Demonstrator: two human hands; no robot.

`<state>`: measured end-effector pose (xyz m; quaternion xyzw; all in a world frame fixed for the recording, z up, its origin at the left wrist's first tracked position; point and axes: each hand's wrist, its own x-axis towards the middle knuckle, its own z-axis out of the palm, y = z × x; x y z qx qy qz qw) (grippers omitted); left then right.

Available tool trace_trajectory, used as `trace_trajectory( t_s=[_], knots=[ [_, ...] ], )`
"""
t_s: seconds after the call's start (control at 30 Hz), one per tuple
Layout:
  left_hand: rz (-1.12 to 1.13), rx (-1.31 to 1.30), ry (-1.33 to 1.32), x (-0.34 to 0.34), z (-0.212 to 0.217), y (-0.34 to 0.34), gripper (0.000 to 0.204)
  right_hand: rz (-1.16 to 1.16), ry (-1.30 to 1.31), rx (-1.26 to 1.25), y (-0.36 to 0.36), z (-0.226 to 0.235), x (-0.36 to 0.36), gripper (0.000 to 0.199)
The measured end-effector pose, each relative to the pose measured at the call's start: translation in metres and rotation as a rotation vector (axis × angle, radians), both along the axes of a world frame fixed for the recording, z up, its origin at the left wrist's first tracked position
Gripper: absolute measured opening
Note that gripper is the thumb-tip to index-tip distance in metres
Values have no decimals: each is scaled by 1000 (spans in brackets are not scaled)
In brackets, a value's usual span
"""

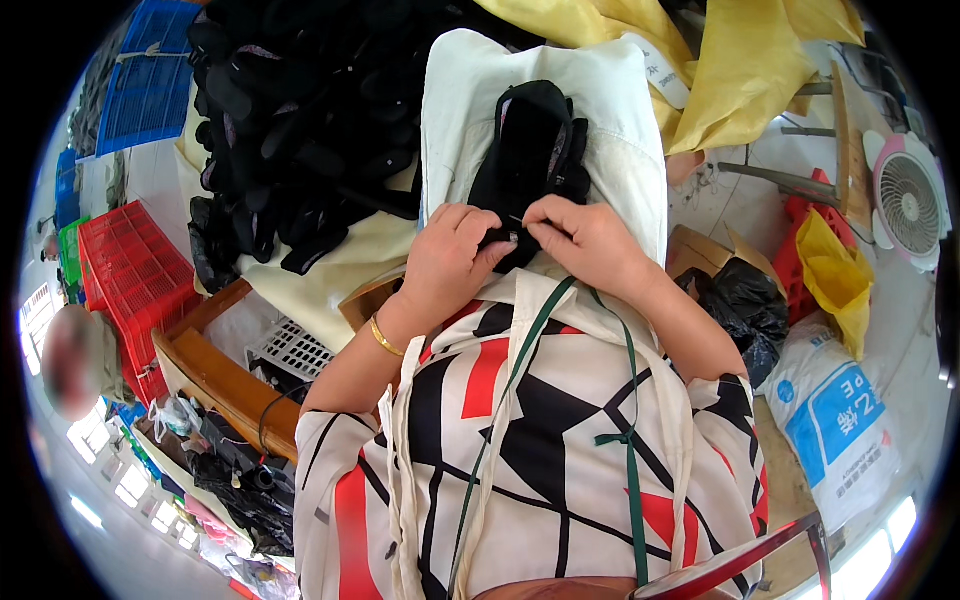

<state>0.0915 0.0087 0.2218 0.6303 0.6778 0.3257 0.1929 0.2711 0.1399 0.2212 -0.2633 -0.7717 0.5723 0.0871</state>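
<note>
On the white cloth over my lap lies a black cloth shoe, its toe pointing away from me. My left hand is closed on the shoe's near end, fingertips pinching its edge. Opposite it, my right hand is closed in a pinch, thumb and forefinger together. A thin, light sliver shows between the two hands, perhaps a needle; it is too small to tell. Just below it, a small whitish spot sits on the black fabric by my left fingertips. More black material shows beside the shoe's right side.
A large heap of black shoes lies at the far left on pale cloth. Left are a wooden drawer and red crates. On the right are a black plastic bag, a white-blue sack, and a fan. Yellow cloth hangs beyond.
</note>
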Motion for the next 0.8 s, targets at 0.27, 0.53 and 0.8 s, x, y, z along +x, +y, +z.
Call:
trace_trajectory(
  t_s=[0.27,0.53,0.8],
  knots=[
    [39,31,-60,6,-13,-9,25,104,-51,284,-12,-3,6,12],
    [52,82,-68,6,-17,-10,25,161,-92,312,-9,1,5,15],
    [57,106,-58,6,-19,-9,26,176,-81,347,-10,-1,2,12]
  ],
)
